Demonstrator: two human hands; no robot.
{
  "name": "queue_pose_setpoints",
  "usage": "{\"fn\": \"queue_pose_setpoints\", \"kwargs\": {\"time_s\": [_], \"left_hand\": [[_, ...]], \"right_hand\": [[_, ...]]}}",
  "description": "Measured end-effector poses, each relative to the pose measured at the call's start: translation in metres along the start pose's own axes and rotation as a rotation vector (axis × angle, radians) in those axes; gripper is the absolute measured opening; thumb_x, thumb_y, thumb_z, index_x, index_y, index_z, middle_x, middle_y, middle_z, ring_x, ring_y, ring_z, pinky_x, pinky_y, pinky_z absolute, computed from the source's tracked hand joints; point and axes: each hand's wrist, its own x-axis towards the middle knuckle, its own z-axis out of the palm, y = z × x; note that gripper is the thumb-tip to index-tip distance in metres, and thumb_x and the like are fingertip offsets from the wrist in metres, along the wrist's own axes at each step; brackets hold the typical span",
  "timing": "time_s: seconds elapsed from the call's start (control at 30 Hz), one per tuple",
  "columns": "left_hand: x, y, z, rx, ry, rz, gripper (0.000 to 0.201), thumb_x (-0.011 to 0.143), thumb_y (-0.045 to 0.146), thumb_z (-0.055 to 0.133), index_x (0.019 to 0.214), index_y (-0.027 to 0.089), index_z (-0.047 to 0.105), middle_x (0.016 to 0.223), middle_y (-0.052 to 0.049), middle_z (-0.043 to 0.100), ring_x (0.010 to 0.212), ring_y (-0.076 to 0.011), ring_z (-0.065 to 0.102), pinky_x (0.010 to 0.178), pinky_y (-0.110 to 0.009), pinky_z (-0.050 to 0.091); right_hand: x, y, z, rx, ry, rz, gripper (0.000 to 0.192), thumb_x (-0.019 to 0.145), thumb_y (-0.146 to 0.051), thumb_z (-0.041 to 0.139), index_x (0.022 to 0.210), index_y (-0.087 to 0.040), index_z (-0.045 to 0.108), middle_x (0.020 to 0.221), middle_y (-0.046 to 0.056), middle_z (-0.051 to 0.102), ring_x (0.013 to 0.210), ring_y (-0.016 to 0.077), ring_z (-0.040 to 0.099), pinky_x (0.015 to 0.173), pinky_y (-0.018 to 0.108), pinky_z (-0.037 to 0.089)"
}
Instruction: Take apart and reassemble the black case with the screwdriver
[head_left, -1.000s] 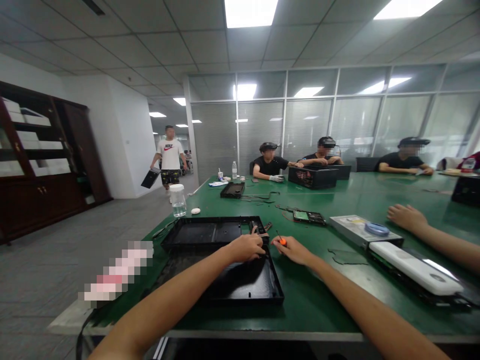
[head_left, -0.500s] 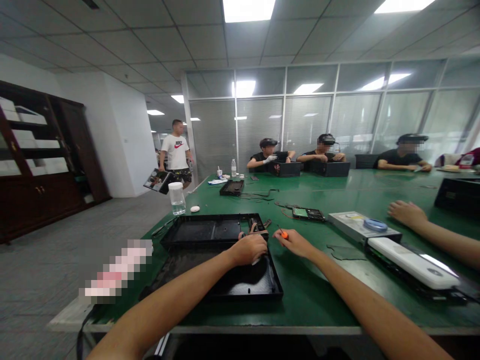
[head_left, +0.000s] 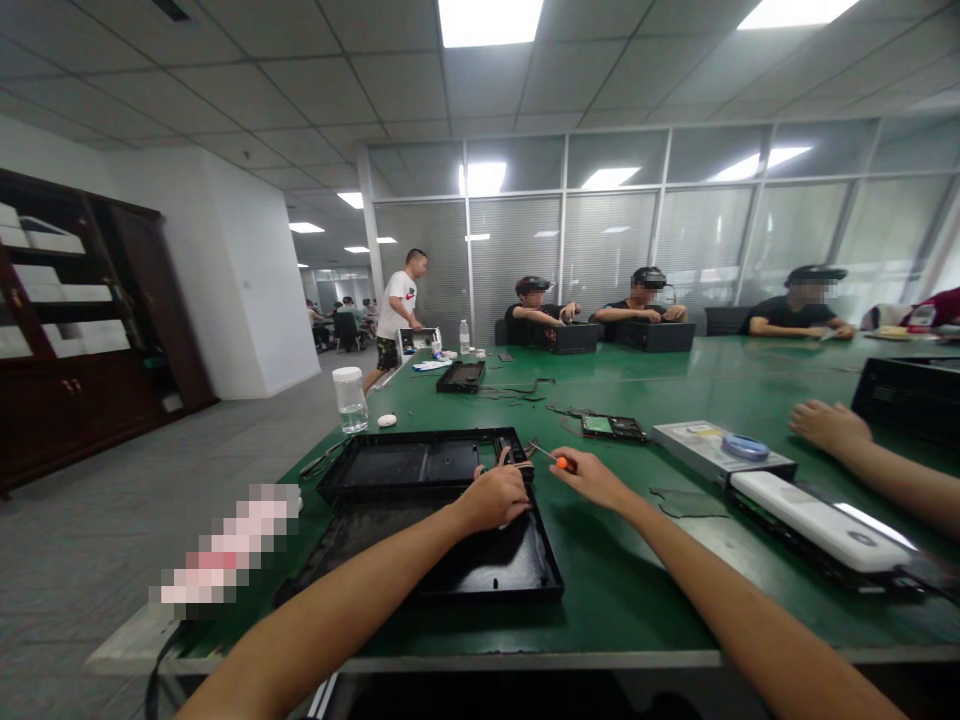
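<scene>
My right hand (head_left: 594, 480) is closed around a small screwdriver (head_left: 562, 462) with an orange and black handle. Its thin shaft points left, towards the right corner of an open black casing (head_left: 435, 458). My left hand (head_left: 491, 498) has its fingers curled over the casing's front edge, beside a bundle of striped cables (head_left: 499, 460). What those fingers hold, if anything, is hidden. Below that hand lies a second shallow black shell (head_left: 517, 570), partly covered by my left forearm.
A green circuit board part (head_left: 611, 427) lies beyond my right hand. On the right stand a silver metal box (head_left: 690, 445) and a long white device (head_left: 817, 520), near a co-worker's hand (head_left: 829, 428). A lidded jar (head_left: 350, 405) stands back left. Several people sit across the green table (head_left: 622, 600).
The screwdriver's shaft now reaches left towards the casing's corner, where before it pointed upward. My left hand stays about in place. The walking person has moved right, to the table's far end.
</scene>
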Motion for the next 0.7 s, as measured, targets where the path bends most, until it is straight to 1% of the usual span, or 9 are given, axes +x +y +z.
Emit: {"fn": "queue_pose_setpoints", "kwargs": {"time_s": [0.07,0.13,0.2,0.3,0.4,0.5,0.57,0.63,0.7], "left_hand": [[-0.001,0.0,-0.003,-0.039,-0.018,0.016,0.016,0.081,0.02,0.05,0.08,0.016,0.065,0.085,-0.003,0.064,0.09,-0.0169,0.051,0.089,-0.029,0.037],[-0.001,0.0,-0.005,-0.065,-0.035,0.03,0.015,0.08,0.018,0.051,0.081,0.017,0.066,0.088,-0.003,0.064,0.091,-0.0169,0.05,0.089,-0.028,0.036],[-0.002,0.0,-0.008,-0.078,-0.046,0.032,0.016,0.079,0.016,0.05,0.081,0.017,0.066,0.091,-0.002,0.064,0.091,-0.0167,0.05,0.089,-0.028,0.036],[-0.003,0.001,-0.01,-0.106,-0.067,-0.011,0.016,0.079,0.014,0.05,0.081,0.017,0.065,0.091,-0.001,0.064,0.09,-0.0161,0.05,0.087,-0.027,0.036],[-0.003,0.004,-0.01,-0.134,-0.076,-0.165,0.014,0.078,0.017,0.051,0.086,0.019,0.063,0.091,-0.002,0.063,0.091,-0.0161,0.052,0.087,-0.028,0.036],[-0.004,0.006,-0.008,-0.199,-0.053,-0.298,0.022,0.076,0.018,0.054,0.098,0.019,0.056,0.093,-0.001,0.063,0.097,-0.0166,0.052,0.088,-0.029,0.035],[-0.003,0.006,-0.007,-0.266,-0.032,-0.311,0.028,0.074,0.015,0.056,0.102,0.018,0.051,0.093,-0.001,0.064,0.1,-0.016,0.053,0.089,-0.027,0.035],[-0.003,0.006,-0.006,-0.309,-0.012,-0.303,0.03,0.073,0.013,0.056,0.102,0.017,0.049,0.092,-0.001,0.065,0.1,-0.0153,0.053,0.09,-0.026,0.035],[-0.003,0.006,-0.006,-0.323,0.005,-0.304,0.03,0.072,0.013,0.055,0.102,0.017,0.049,0.091,-0.001,0.065,0.101,-0.015,0.053,0.091,-0.026,0.034]], "right_hand": [[0.0,0.009,-0.003,0.021,0.045,0.026,0.027,0.069,-0.027,0.054,0.094,-0.017,0.049,0.078,0.0,0.053,0.07,0.0135,0.049,0.065,0.026,0.04],[0.0,0.017,-0.009,0.045,0.088,0.034,0.029,0.064,-0.02,0.055,0.092,-0.016,0.047,0.081,0.0,0.05,0.072,0.013,0.048,0.067,0.026,0.041],[0.001,0.02,-0.018,0.099,0.117,0.038,0.029,0.063,-0.02,0.054,0.091,-0.016,0.047,0.083,0.001,0.049,0.07,0.0123,0.048,0.065,0.025,0.041],[0.001,0.016,-0.036,0.22,0.138,0.073,0.03,0.071,-0.03,0.051,0.098,-0.016,0.048,0.076,0.0,0.051,0.056,0.0107,0.047,0.054,0.024,0.04],[0.0,0.006,-0.047,0.244,0.283,0.097,0.03,0.077,-0.042,0.047,0.091,-0.016,0.053,0.059,-0.004,0.046,0.046,0.0105,0.042,0.046,0.023,0.035],[-0.002,-0.003,-0.044,0.18,0.474,0.04,0.029,0.078,-0.046,0.046,0.077,-0.017,0.053,0.058,-0.003,0.046,0.051,0.0116,0.044,0.051,0.023,0.036],[-0.003,-0.008,-0.037,0.145,0.547,0.006,0.029,0.08,-0.046,0.043,0.074,-0.018,0.051,0.059,-0.002,0.047,0.055,0.0123,0.045,0.054,0.023,0.037],[-0.004,-0.011,-0.028,0.118,0.57,-0.007,0.029,0.081,-0.045,0.04,0.076,-0.019,0.05,0.061,-0.002,0.048,0.057,0.0129,0.046,0.056,0.023,0.038],[-0.004,-0.014,-0.021,0.085,0.547,-0.017,0.028,0.082,-0.045,0.04,0.078,-0.019,0.049,0.062,-0.002,0.05,0.058,0.0133,0.047,0.056,0.024,0.038]]}}
